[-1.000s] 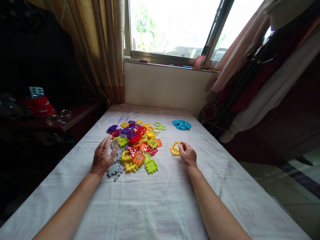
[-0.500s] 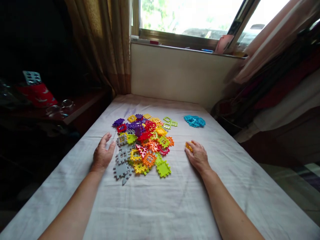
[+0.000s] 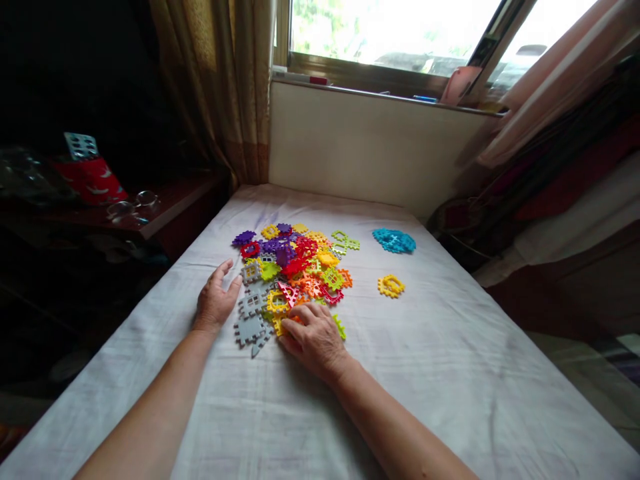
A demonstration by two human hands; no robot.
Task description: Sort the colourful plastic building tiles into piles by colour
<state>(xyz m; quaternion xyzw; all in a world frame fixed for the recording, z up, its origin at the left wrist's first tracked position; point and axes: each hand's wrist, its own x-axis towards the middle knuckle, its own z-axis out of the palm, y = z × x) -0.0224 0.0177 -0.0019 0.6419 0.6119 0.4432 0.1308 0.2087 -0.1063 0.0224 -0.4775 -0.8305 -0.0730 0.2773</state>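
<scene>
Several coloured plastic pieces with notched edges lie in a mixed pile, among them a purple piece [image 3: 244, 238], a grey piece [image 3: 249, 329] and a red piece [image 3: 300, 265]. My right hand [image 3: 316, 335] is over the pile's near edge, fingers bent down at a yellow piece [image 3: 278, 325] and partly covering orange and green ones. My left hand [image 3: 218, 298] rests on the sheet just left of the grey pieces, thumb and fingers apart, holding nothing. Right of the pile lie small yellow pieces [image 3: 391, 286], and beyond them a heap of blue pieces [image 3: 394, 241].
A pale sheet [image 3: 430, 373] covers the surface. At the left, eyeglasses [image 3: 134, 206] and a red container [image 3: 94, 181] stand on a dark table. Behind are a curtain [image 3: 240, 87] and a window; clothes hang at the right.
My right hand has let go of the yellow piece at the right and moved left onto the pile's near edge. My left hand stays beside the pile. The camera view has shifted slightly.
</scene>
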